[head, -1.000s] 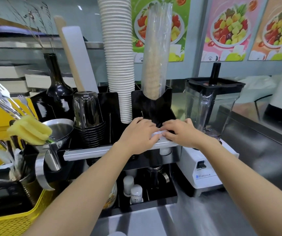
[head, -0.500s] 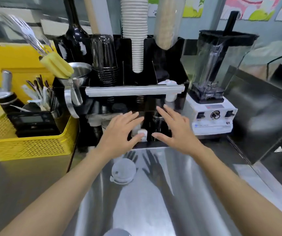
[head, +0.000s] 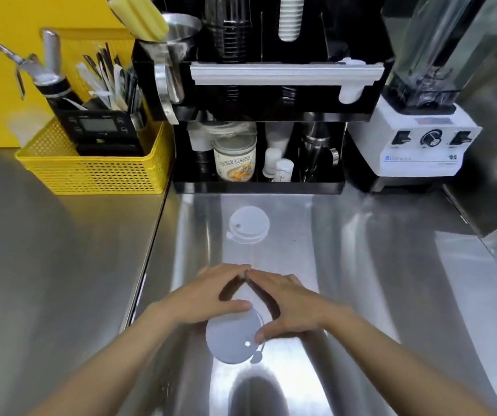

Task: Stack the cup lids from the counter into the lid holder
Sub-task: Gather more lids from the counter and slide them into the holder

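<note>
Two white cup lids lie flat on the steel counter. The far lid (head: 248, 225) sits alone in front of the black rack. The near lid (head: 230, 340) is partly under my hands. My left hand (head: 208, 297) and my right hand (head: 289, 307) hover over its far edge with fingertips meeting. Both thumbs touch its rim, and the lid is not lifted. The lid holder (head: 350, 96) is a slot at the right front of the black rack (head: 370, 85), with white lids showing in it.
A yellow basket (head: 91, 172) with a timer and utensils stands at the back left. A white blender (head: 415, 139) is at the back right. Jars and small bottles fill the rack's lower shelf (head: 259, 186). A seam (head: 151, 250) splits the counter on the left.
My hands left the lid holder and drew back toward me, down onto the near lid. The view tilted down from the rack to the counter.
</note>
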`<state>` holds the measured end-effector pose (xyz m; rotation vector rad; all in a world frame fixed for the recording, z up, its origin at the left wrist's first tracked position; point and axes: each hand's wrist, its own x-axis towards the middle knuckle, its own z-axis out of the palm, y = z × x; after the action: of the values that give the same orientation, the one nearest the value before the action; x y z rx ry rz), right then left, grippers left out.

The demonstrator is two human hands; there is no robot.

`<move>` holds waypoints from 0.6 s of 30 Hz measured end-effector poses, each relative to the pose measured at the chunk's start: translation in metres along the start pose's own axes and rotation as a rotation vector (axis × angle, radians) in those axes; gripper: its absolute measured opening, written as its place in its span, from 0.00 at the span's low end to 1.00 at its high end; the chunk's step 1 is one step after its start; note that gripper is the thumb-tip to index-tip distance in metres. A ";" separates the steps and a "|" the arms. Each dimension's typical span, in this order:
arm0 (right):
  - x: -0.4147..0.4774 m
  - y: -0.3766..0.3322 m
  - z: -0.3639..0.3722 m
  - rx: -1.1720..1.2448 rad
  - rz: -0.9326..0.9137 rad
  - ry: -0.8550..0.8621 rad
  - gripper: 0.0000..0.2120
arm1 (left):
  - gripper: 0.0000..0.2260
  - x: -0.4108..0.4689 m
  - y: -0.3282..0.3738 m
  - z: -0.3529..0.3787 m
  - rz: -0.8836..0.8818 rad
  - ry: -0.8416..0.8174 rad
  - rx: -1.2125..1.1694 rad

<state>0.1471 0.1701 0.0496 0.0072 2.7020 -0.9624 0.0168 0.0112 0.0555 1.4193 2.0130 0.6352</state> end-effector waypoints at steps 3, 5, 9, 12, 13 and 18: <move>-0.002 -0.007 0.013 -0.002 -0.039 0.006 0.38 | 0.30 -0.020 -0.008 0.014 -0.015 -0.005 -0.008; -0.002 -0.007 0.022 -0.054 -0.055 -0.007 0.40 | 0.36 -0.030 -0.013 0.023 -0.040 -0.020 0.018; -0.002 -0.005 0.036 -0.163 -0.068 -0.026 0.46 | 0.49 -0.042 -0.024 0.041 -0.079 -0.063 0.125; -0.003 -0.006 0.038 -0.125 -0.038 0.000 0.44 | 0.49 -0.045 -0.027 0.043 -0.087 -0.032 0.133; -0.003 -0.005 0.037 -0.102 -0.025 0.018 0.42 | 0.49 -0.045 -0.026 0.042 -0.092 -0.008 0.139; 0.000 -0.003 0.026 -0.005 0.068 0.102 0.33 | 0.40 -0.036 -0.019 0.035 -0.121 0.172 0.109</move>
<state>0.1539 0.1519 0.0319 0.1499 2.7764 -0.9598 0.0380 -0.0274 0.0242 1.3304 2.2805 0.6213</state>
